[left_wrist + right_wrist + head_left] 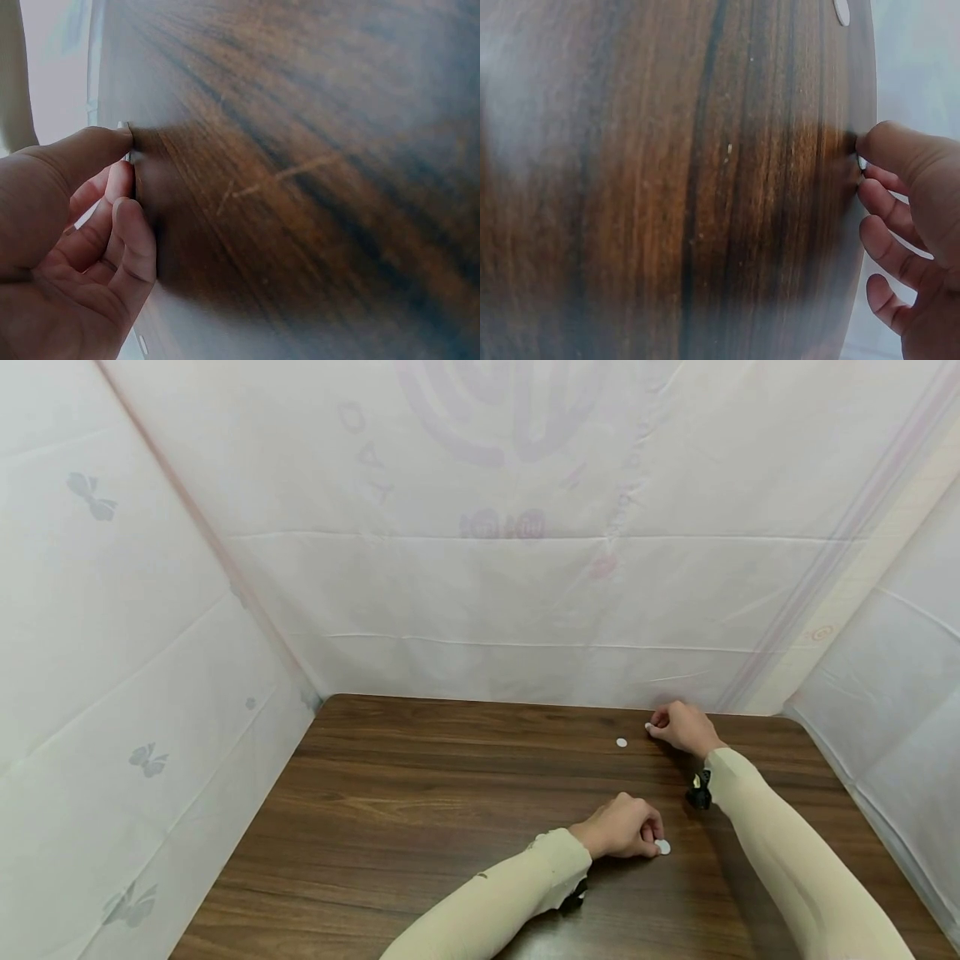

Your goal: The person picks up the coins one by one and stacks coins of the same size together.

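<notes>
Three small white discs show on the dark wooden table (pixel 420 810). At the front right, my left hand (pixel 621 828) pinches one white disc (pixel 663 847) by its edge, low at the tabletop. Farther back, near the far edge, my right hand (pixel 684 727) holds another white disc (pixel 649 727) between thumb and fingers. Just left of that hand a third white disc (pixel 622 742) lies flat, touched by neither hand. In the right wrist view only a sliver of the held disc (pixel 862 163) shows; the fingers hide the rest.
White patterned sheeting (pixel 465 602) hangs behind the table's far edge and along both sides. Dark straps with small devices (pixel 699 789) sit at the cuffs of both cream sleeves (pixel 787 860).
</notes>
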The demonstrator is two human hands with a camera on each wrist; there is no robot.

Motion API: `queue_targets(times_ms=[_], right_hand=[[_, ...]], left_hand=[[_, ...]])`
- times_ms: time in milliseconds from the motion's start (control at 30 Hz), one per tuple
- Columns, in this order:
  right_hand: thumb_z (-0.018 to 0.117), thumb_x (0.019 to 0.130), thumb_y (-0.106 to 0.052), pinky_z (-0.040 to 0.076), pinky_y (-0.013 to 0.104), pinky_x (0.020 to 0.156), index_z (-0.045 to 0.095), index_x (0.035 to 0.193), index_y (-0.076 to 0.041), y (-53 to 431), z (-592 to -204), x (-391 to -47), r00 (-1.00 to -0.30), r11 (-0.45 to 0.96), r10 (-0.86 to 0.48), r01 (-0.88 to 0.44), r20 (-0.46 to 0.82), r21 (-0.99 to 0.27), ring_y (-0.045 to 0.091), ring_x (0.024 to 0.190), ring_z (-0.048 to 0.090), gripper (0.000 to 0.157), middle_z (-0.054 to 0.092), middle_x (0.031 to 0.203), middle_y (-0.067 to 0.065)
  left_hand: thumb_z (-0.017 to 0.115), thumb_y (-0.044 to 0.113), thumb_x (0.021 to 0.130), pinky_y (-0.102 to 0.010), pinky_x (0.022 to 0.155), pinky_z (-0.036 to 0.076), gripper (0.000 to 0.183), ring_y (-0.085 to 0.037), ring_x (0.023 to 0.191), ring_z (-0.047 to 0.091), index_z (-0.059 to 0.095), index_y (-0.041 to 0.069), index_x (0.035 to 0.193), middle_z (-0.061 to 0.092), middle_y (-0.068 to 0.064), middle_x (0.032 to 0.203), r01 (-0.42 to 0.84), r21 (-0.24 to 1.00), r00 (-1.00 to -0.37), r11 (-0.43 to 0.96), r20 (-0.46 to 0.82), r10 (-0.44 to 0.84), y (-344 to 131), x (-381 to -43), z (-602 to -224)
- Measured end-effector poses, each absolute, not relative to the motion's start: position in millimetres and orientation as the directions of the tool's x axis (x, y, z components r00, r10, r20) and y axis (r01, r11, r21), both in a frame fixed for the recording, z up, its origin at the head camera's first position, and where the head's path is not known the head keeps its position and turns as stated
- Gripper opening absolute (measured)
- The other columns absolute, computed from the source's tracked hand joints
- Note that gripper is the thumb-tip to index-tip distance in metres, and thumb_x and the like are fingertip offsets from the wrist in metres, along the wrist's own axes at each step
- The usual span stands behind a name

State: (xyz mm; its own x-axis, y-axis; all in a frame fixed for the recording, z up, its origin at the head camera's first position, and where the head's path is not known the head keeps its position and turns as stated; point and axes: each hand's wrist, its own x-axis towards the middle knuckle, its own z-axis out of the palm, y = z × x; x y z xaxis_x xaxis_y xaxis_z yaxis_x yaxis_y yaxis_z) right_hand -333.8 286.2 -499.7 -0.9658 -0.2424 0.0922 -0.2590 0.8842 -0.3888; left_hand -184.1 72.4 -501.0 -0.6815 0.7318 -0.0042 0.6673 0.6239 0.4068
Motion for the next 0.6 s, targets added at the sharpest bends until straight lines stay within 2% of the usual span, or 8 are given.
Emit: queue_targets(times_ms=[300,600], right_hand=[[0.073,0.093,-0.021,0.053,0.047,0.067,0.073,0.091,-0.006,282.5,-497.6,-331.8,-0.971,0.89,-0.227,-0.236,0.07,-0.389,0.025,0.077,0.065,0.016,0.072,0.086,0.006],[0.072,0.091,-0.021,0.05,0.042,0.064,0.07,0.086,-0.008,284.7,-500.5,-330.7,-0.963,0.892,-0.256,-0.267,0.08,-0.365,0.019,0.069,0.061,0.014,0.069,0.079,0.002]], left_hand=[[0.082,0.027,0.089,-0.007,0.056,0.039,0.009,0.011,0.058,0.049,0.074,0.025,0.086,0.056,0.022,0.066,0.662,0.418,-0.683,0.621,-0.003,0.73,72.7,-183.9,-502.6],[0.082,0.028,0.089,-0.007,0.056,0.039,0.01,0.012,0.057,0.048,0.073,0.026,0.087,0.056,0.023,0.066,0.665,0.416,-0.68,0.62,-0.005,0.733,73.6,-186.7,-506.7]])
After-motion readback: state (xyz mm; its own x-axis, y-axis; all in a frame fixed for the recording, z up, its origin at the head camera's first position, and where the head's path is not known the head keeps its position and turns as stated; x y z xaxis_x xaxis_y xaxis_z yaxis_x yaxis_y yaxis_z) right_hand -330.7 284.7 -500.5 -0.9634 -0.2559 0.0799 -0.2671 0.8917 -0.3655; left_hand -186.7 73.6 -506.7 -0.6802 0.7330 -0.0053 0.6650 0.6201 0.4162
